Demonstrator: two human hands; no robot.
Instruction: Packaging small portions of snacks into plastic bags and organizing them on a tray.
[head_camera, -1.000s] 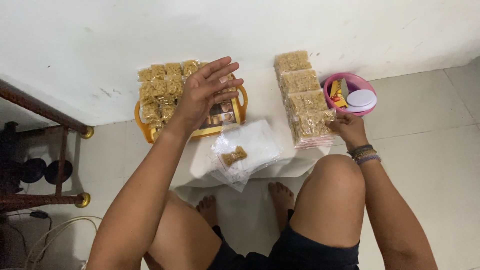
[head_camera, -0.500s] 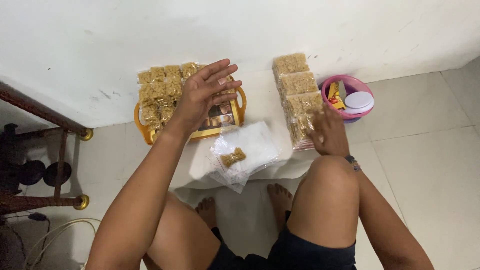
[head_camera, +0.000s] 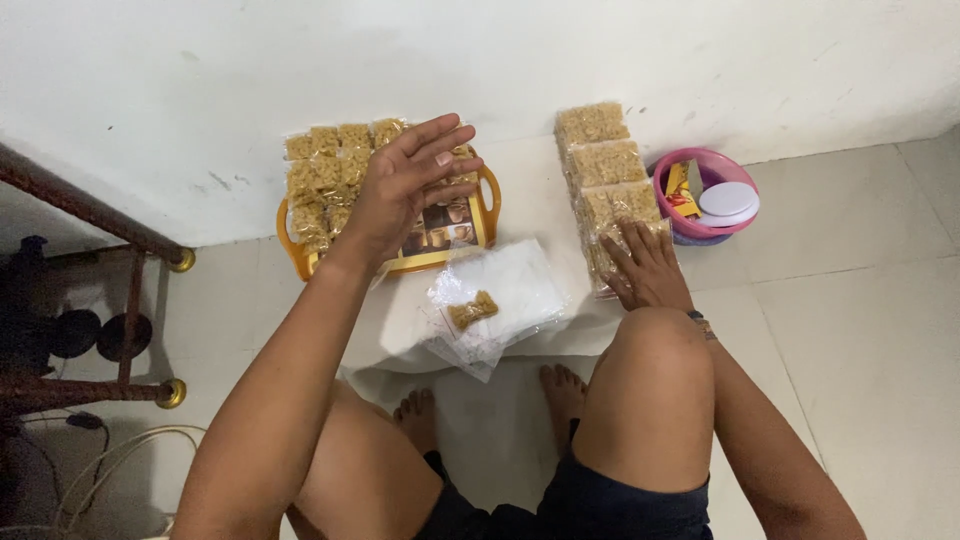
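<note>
The row of packed snack bags (head_camera: 608, 190) lies on the white cloth (head_camera: 530, 205) against the wall, overlapping like tiles, and my right hand (head_camera: 645, 268) lies flat on its nearest bag with the fingers spread, pinching nothing. Just beside the row's far side sits a pink bowl (head_camera: 668, 215) holding a white lid and a small coloured packet. My left hand (head_camera: 405, 185) hovers open over the yellow tray (head_camera: 485, 195), fingers straight and close together, empty, above the small snack packets (head_camera: 325, 175) filling the tray's left part. Near my knees lies a loose pile of clear plastic bags (head_camera: 500, 295) with one snack piece on it. I judge that pressing too hard could crush the brittle snacks, or the slick bags could slide and skew the row toward the bowl.
</note>
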